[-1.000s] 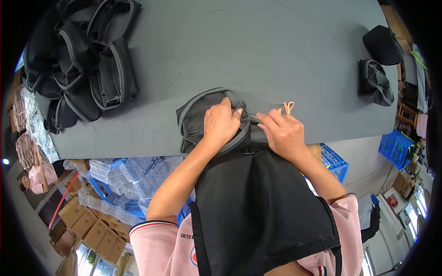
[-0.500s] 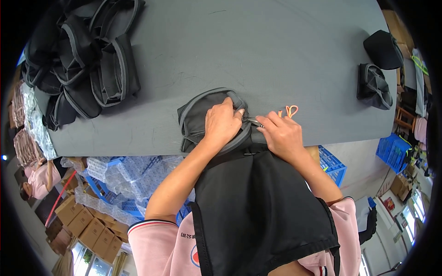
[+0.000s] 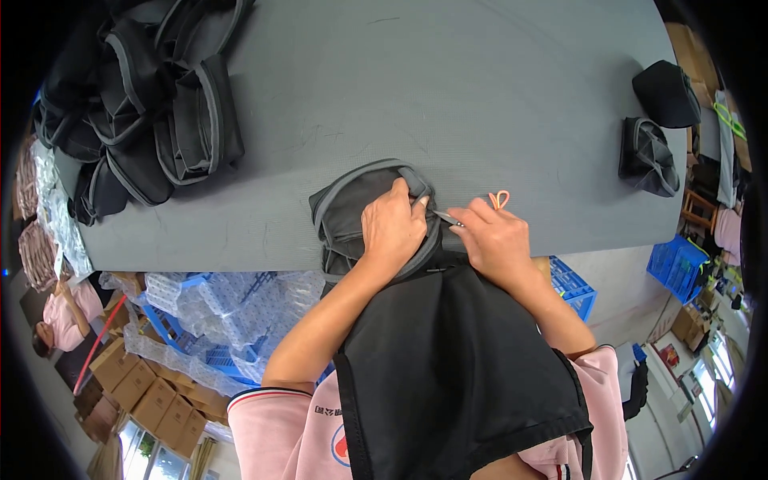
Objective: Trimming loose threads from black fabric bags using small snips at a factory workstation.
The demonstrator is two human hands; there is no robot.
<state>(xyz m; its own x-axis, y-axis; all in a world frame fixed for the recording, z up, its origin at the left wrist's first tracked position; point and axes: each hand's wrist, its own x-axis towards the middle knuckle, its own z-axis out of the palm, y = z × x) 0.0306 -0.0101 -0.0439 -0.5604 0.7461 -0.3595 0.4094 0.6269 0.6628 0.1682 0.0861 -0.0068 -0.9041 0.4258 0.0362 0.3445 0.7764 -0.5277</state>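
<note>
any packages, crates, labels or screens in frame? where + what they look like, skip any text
Cardboard boxes: lower left on the floor, brown, stacked in a cluster.
Clear plastic-wrapped packs: under the table edge left of the left hand, bluish, bubbly.
Blue plastic crate: floor right of the right hand, latticed.
Second blue crate: far right.
Chest emblem: on the pink shirt, red and blue.
No screens seen.

A pink short-sleeved shirt (image 3: 276, 432) is worn, its sleeves edged with a dark and white band and its chest marked with a small printed emblem. Both forearms and hands are left bare.
</note>
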